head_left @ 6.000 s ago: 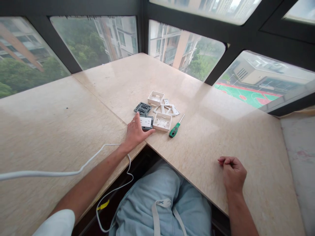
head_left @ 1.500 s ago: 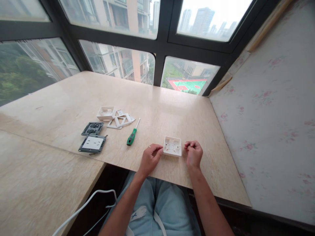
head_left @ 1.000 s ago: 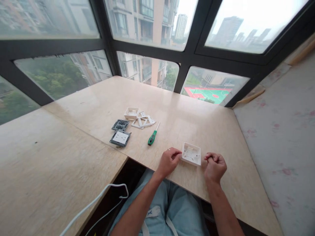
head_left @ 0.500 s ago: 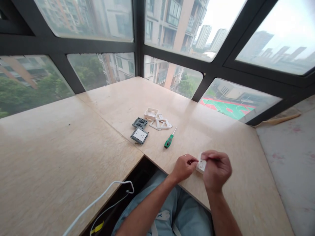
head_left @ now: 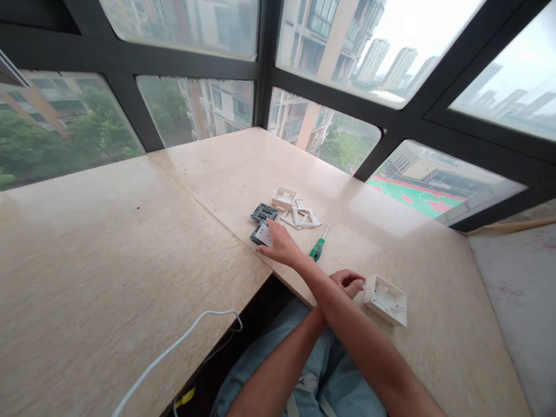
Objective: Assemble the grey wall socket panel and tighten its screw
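grey socket panel (head_left: 260,234) lies flat, white face up; white box (head_left: 386,299) sits open side up, well apart.

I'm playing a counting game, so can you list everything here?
table: one, beige, under windows
windows: several, dark frames, behind table
near box: one, white, beside left hand
far box: one, white, behind frames
frames: few, white, by far box
socket plate: one, grey and white, under right hand
bare module: one, dark grey, behind socket plate
screwdriver: one, green-handled, right of socket plate
cable: one, white, front left
trousers: one pair, light blue, below table
left hand: one, at near box's edge
right hand: one, reaching across, on socket plate
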Motion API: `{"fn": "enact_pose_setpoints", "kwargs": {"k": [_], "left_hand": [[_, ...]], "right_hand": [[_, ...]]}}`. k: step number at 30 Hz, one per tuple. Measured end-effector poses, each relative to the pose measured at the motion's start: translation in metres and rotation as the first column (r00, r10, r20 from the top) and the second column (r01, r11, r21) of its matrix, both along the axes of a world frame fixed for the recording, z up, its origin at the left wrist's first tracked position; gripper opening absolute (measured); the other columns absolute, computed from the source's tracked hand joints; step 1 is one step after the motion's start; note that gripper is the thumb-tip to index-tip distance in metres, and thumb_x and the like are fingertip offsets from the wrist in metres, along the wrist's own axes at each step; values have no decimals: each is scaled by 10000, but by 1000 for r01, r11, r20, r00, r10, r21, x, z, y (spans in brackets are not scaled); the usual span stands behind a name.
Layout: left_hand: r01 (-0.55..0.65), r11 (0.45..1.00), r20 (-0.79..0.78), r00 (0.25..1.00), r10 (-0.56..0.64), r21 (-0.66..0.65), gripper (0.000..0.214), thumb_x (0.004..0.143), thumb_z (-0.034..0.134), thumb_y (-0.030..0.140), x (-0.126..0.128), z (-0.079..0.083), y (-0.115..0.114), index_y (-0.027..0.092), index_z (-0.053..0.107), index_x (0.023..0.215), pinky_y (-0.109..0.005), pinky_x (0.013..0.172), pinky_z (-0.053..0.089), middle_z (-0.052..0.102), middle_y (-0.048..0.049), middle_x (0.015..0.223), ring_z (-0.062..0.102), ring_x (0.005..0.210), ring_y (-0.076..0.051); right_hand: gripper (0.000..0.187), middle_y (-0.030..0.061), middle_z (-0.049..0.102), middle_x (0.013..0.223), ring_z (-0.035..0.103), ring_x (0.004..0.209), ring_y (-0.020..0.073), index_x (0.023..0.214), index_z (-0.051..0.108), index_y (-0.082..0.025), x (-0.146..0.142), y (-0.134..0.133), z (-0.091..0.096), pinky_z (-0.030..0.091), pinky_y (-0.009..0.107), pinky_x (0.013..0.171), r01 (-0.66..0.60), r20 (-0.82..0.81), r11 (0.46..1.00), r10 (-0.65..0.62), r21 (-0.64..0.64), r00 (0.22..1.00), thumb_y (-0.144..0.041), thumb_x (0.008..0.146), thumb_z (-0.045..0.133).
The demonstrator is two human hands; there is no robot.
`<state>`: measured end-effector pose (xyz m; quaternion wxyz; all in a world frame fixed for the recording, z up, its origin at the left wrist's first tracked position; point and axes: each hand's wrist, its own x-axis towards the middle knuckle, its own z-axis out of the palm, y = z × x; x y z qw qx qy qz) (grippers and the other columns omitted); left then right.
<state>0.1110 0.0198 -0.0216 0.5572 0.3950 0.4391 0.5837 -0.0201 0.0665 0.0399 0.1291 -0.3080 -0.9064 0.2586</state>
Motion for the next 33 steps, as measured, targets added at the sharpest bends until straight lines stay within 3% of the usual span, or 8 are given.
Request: {"fn": "enact_pose_setpoints", "kwargs": {"k": [9,14,18,23,27,30,33], "left_hand": [[-6,1000,44,999,6,1,171,798,658,228,0,-1,0,132,765,890,-278,702,540,741,-73,795,673,748,-186],[-25,999,-71,997,27,29,198,804,648,238,-2,1,-4,140,781,913,-316,716,555,760,-95,847,691,778,-219],[-7,997,-207,978,24,81,183,796,639,217,-5,5,-8,172,792,887,-352,789,562,768,-89,894,699,841,-240],[70,988,-336,942,-19,141,152,781,650,188,-2,6,-10,186,778,863,-386,851,555,762,-78,889,689,860,-246],[139,976,-447,893,-50,168,145,801,619,159,1,5,-10,201,749,846,-351,803,562,751,-79,882,674,812,-225],[168,970,-516,855,-55,175,161,779,609,116,2,4,-10,195,725,858,-348,804,559,730,-66,876,662,793,-210],[175,970,-528,847,-61,169,149,759,622,104,1,3,-10,192,706,846,-351,821,556,708,-47,853,649,783,-194]], "right_hand": [[868,198,606,1305,556,1258,366,1474,400,-136,2,2,-4,445,526,1061,61,-6,993,-61,101,998,-399,747,793],[861,192,594,1327,544,1273,354,1475,400,-147,8,1,-4,442,525,1079,91,-88,989,-81,117,993,-410,747,778],[837,182,593,1300,561,1226,331,1469,411,-138,23,0,-3,453,505,1075,178,-267,982,-156,60,951,-391,751,757],[821,155,599,1248,575,1161,313,1447,422,-165,51,5,-4,476,506,1036,354,-480,934,-330,-42,813,-426,746,759],[817,158,575,1270,576,1156,301,1417,448,-168,69,9,-1,501,483,994,434,-592,866,-490,-249,640,-489,736,766],[846,157,570,1273,598,1098,279,1403,461,-159,79,5,4,517,457,956,395,-615,805,-593,-442,520,-517,709,787],[836,135,595,1255,609,1096,268,1362,500,-181,90,-5,8,531,429,936,255,-623,723,-686,-642,375,-502,665,833]]}}
